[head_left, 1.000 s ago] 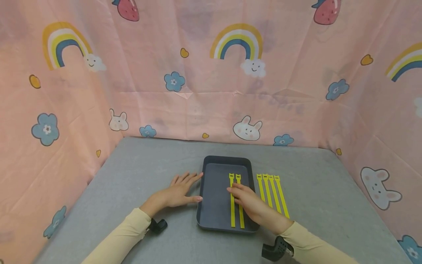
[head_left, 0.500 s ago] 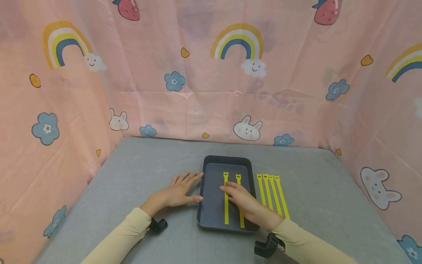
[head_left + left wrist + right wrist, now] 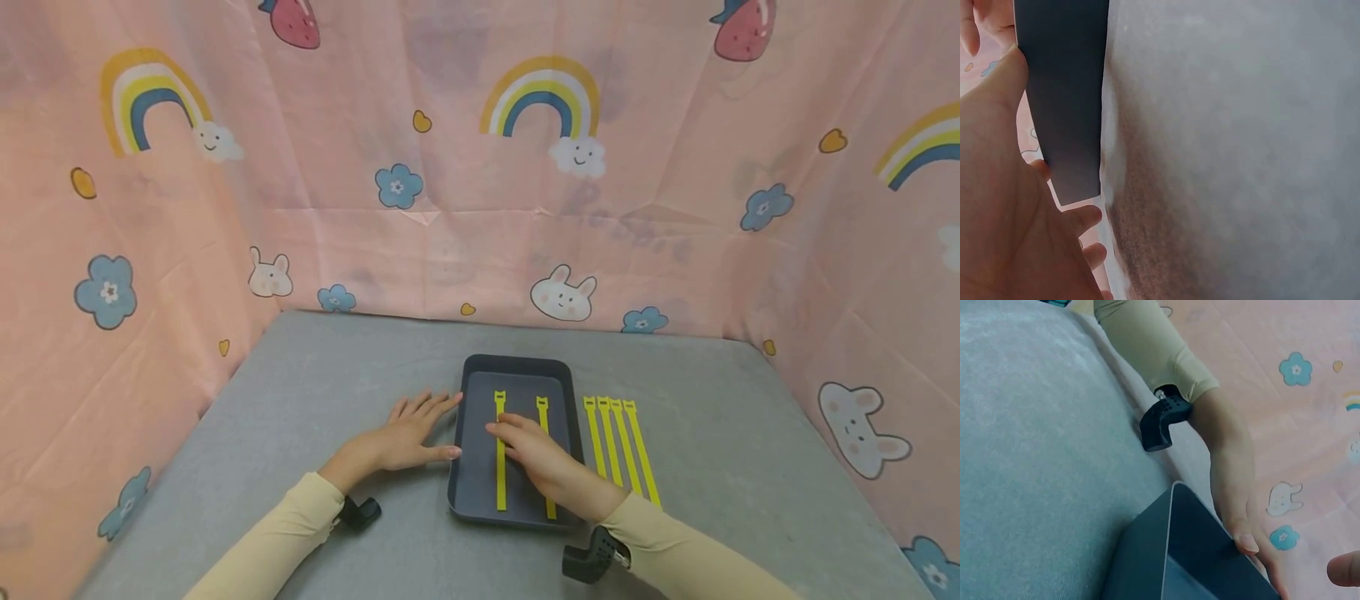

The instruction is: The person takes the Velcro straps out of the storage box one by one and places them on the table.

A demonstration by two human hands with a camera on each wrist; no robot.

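Note:
My right hand [image 3: 549, 460] is over the dark grey tray [image 3: 474, 479], thumb and fingers pinching the upper part of a yellow hook-and-loop cable tie [image 3: 501, 483]. That strap lies lengthwise near the tray's middle, its slotted head pointing away. A second yellow cable tie [image 3: 543, 412] lies to its right, partly hidden under the hand. Left of the tray, my left hand [image 3: 405, 439] spreads its fingers, with thumb and forefinger at the left rim. In the left wrist view the left thumb [image 3: 1007, 75] meets the tray's outer wall [image 3: 1066, 106]. Only one right fingertip [image 3: 1344, 569] shows in the right wrist view.
Several more yellow cable ties [image 3: 621, 437] lie side by side on the grey tabletop [image 3: 720, 433], just right of the tray. A pink printed curtain [image 3: 450, 250] encloses the back and sides. Each wrist carries a black camera mount [image 3: 588, 557].
The right hand has moved left with one cable tie, widening the gap between it and the other strap in the tray. The left hand has stayed at the rim.

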